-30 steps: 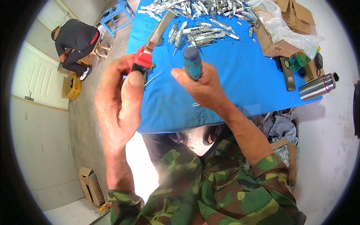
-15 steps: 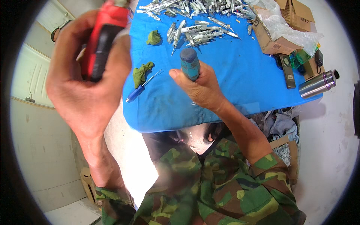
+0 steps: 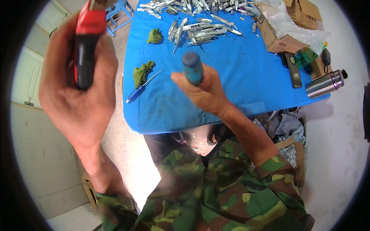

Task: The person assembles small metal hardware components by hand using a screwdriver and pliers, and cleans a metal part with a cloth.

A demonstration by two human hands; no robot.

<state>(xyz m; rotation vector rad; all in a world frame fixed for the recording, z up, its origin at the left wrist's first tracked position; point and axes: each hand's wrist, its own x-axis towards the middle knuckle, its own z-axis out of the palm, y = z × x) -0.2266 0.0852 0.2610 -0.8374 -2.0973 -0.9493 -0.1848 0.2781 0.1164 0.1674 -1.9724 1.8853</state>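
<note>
Slim whitish parts (image 3: pixel 202 32) are lying on the blue worktop (image 3: pixel 162 115); a green rag (image 3: pixel 141 74) and screwdriver (image 3: pixel 135 94) are sitting near its left edge, a carton (image 3: pixel 287 44) at right. The left hand (image 3: pixel 81 107), raised and blocking the wall (image 3: pixel 42 127), is gripping a red-and-black tool (image 3: pixel 86 50), perhaps a cutter. The right hand (image 3: pixel 210 91) is gripping a teal handle (image 3: pixel 193 70) in its fingers. Printing is showing on the carton.

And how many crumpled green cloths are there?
2. One green cloth lies left of the small pile of whitish parts; the other cloth is lower in the picture, beside the blue-handled tool. More could be hidden behind the left hand.
</note>
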